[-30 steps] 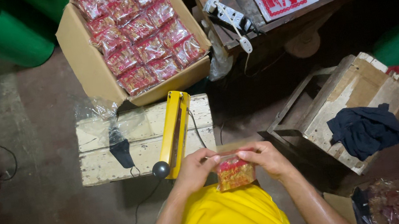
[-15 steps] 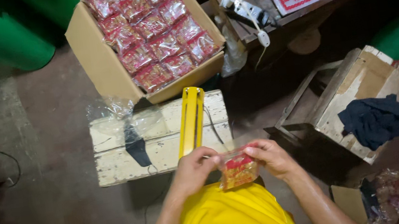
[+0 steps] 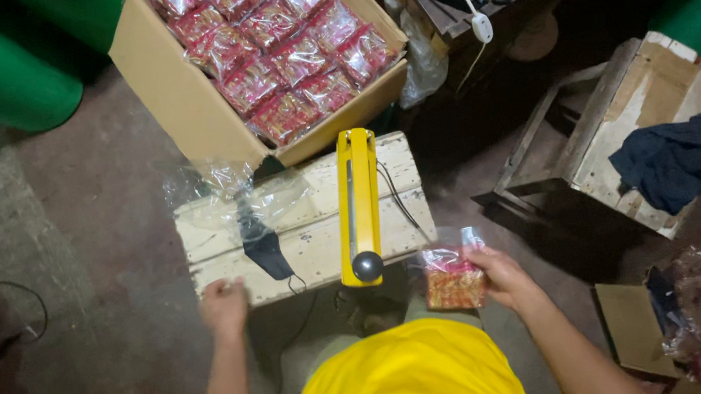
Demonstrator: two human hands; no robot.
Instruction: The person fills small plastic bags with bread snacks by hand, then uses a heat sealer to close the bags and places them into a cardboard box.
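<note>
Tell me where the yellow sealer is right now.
In the head view, the yellow sealer lies on the white wooden crate, between the left hand and the right hand.

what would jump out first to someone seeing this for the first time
The yellow heat sealer lying across the white wooden crate at centre, and behind it the cardboard box packed with red snack packets. The right hand holds a clear snack bag beside the sealer; the left hand rests at the crate's front edge.

A sealing machine (image 3: 358,208) lies across the wooden crate (image 3: 308,222), with a carton of snack packets (image 3: 272,46) behind it. The left hand (image 3: 225,306) rests at the crate's near edge; the right hand (image 3: 499,277) holds a snack bag (image 3: 452,276) right of the machine's knob.
</note>
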